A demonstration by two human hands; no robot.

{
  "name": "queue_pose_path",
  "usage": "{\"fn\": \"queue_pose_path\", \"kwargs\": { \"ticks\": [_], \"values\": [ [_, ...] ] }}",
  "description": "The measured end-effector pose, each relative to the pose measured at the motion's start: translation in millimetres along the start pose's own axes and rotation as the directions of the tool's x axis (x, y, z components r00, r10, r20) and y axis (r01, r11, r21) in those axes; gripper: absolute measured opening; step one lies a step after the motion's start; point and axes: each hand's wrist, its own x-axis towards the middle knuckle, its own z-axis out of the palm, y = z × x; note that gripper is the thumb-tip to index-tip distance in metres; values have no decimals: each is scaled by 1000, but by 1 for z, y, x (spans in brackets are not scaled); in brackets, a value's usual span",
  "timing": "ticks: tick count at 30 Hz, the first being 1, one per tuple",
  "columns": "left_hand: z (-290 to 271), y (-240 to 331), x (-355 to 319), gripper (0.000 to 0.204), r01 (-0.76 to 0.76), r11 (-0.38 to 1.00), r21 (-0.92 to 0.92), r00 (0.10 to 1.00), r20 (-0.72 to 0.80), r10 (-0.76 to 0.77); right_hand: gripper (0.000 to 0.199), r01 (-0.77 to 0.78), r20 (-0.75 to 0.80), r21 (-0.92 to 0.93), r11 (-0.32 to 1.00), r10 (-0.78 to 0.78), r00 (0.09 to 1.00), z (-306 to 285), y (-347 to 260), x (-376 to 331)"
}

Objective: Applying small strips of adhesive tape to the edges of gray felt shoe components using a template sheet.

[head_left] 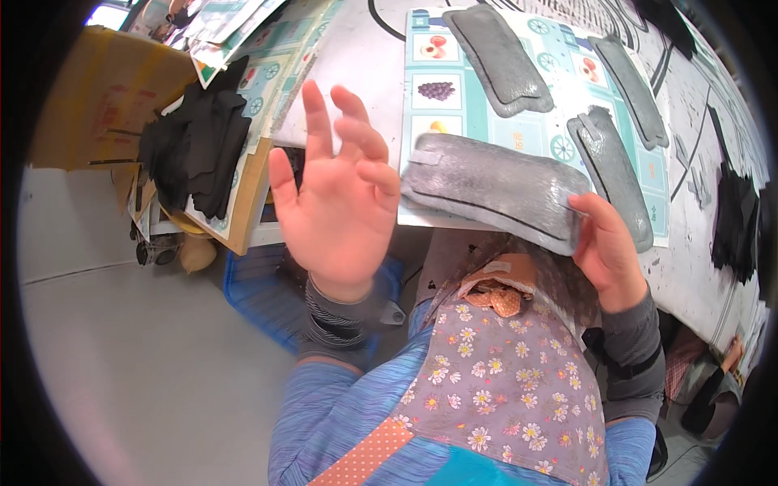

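1. Here, right hand (pixel 609 253) grips the near right end of a grey padded pouch (pixel 494 188), fingers folded over its edge; the pouch is held up clear of the table, roughly level, above the person's lap.
2. Left hand (pixel 340 198) is raised palm up, fingers spread wide and holding nothing; its fingertips sit just beside the pouch's left end, contact not clear.
3. Behind the held pouch, three more grey pouches lie on a pale blue picture mat (pixel 454 105) on the white table (pixel 356 57): one at top centre (pixel 498 58), one narrow one at upper right (pixel 630 87), one just beside the held pouch on the right (pixel 612 166).
4. Left of the hand, a stack of black fabric pieces (pixel 203 142) rests on a wooden board (pixel 253 194), with a cardboard box (pixel 101 97) beyond it.
5. More black pieces (pixel 736 219) lie at the table's far right.
6. Person wears a flowered apron (pixel 502 381) over blue striped sleeves.
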Motion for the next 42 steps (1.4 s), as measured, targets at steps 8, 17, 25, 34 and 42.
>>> {"fn": "queue_pose_path", "kwargs": {
  "ticks": [8, 17, 25, 34, 42],
  "values": [
    [3, -19, 7, 59, 47, 991, -123, 999, 7, -47, 43, 437, 154, 251, 864, -482, 863, -57, -42, -96],
    [-4, -81, 22, 60, 263, 963, 54, 965, -26, -261, 31, 932, -480, 321, 169, -819, 314, -201, -36, -236],
    [-13, -129, 33, 58, 383, 921, 68, 923, -72, -378, 27, 992, -780, 21, -121, -623, -59, -310, -36, -228],
    [-14, -143, 37, 56, 434, 890, 137, 900, -99, -424, 43, 785, -644, 586, 199, -473, 601, -342, -74, -149],
    [-21, -146, 35, 60, 441, 873, 208, 894, -186, -407, 37, 233, -84, -921, 313, -742, 665, -237, -137, -47]
  ]
}}
